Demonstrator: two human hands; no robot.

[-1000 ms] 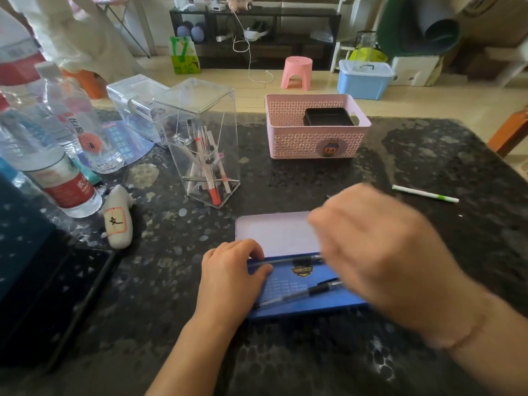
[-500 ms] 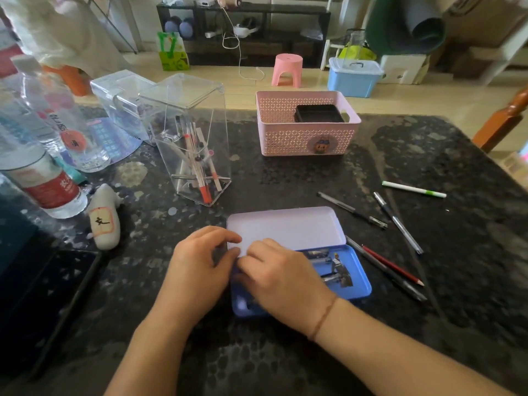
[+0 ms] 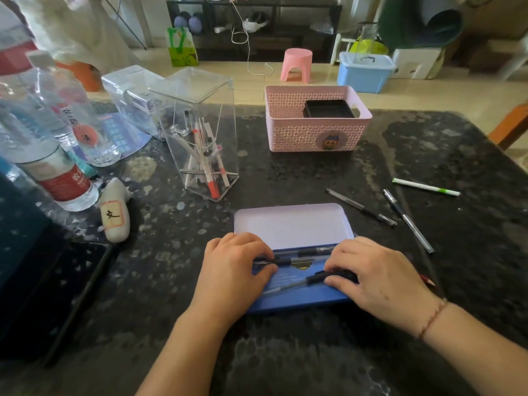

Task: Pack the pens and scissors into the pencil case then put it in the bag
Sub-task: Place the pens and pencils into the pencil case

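On the dark speckled counter point(image 3: 285, 178), both hands' fingers curl onto pens in the blue pencil case point(image 3: 300, 298); a pink stool point(image 3: 295, 64) stands on the far tiled floor.

My home living room: pink stool point(image 3: 296, 65), blue storage box point(image 3: 365, 71), dark media shelf point(image 3: 274, 27) beyond my bench point(image 3: 314, 178).

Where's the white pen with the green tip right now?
In the head view, the white pen with the green tip lies on the dark stone table, far right, beyond two dark loose pens.
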